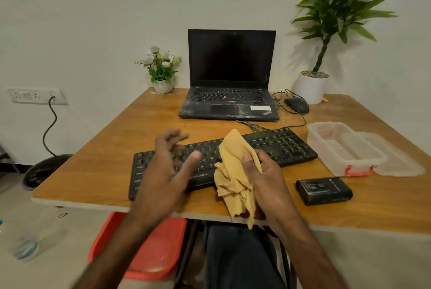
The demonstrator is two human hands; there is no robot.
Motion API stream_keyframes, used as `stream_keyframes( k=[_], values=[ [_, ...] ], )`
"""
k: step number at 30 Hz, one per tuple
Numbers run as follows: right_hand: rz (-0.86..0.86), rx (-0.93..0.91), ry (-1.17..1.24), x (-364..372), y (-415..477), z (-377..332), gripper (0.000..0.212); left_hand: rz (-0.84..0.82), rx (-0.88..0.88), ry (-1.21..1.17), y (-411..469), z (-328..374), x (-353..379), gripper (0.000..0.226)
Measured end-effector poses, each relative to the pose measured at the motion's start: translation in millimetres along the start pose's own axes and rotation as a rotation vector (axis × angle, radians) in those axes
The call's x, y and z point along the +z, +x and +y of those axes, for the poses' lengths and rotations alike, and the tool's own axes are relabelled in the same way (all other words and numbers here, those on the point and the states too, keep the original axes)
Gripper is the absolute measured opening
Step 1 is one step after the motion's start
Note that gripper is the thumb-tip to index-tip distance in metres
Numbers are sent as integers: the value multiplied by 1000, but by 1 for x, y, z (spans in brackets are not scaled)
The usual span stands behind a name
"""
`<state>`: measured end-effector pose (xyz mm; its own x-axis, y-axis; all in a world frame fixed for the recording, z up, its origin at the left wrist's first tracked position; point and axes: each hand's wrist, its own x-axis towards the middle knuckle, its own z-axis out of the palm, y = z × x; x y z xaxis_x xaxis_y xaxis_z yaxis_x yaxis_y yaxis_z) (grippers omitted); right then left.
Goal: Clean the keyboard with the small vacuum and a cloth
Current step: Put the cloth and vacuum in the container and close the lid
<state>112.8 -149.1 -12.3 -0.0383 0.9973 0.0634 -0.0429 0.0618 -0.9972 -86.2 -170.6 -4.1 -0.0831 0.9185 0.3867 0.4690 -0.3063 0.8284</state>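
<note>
Head view, left hand (168, 167): open with the fingers spread, over the left half of the keyboard. It is blurred, so you cannot tell whether it touches the keys.
Head view, right hand (263, 176): gripping the yellow cloth (233, 172), bunched in your fist at frame centre.
Cloth: soft, light and limp. It drapes over the keys and past the worktop (116, 148) edge, so gather the loose tail before you wipe.
Keyboard (279, 146): black, flat on the worktop and angled across mid-frame. It is probably light and rigid and may slide, so hold it by its bare front edge or end, not by the keys.
Small vacuum (324, 191): probably the black block at lower right, lying apart. It looks compact and hard, so grip it across its sides.
</note>
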Motion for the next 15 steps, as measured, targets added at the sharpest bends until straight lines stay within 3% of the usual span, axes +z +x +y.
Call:
stream_keyframes(
  k=[4, 7, 9, 15],
  values=[
    [-42, 62, 254, -16, 0, -10, 26, -138, -203, -166, 16, 36, 43, 87],
    [-25, 55, 343, -33, 0, -14, 28, -319, -402, -346, 23, 53, 63, 64],
    [23, 34, 309, -45, 0, -16, 26, -399, -419, -431, 24, 58, 77, 42],
    [226, -83, -2, -77, 5, -13, 18, -260, -380, -495, 30, 71, 112, 35]
  ],
)
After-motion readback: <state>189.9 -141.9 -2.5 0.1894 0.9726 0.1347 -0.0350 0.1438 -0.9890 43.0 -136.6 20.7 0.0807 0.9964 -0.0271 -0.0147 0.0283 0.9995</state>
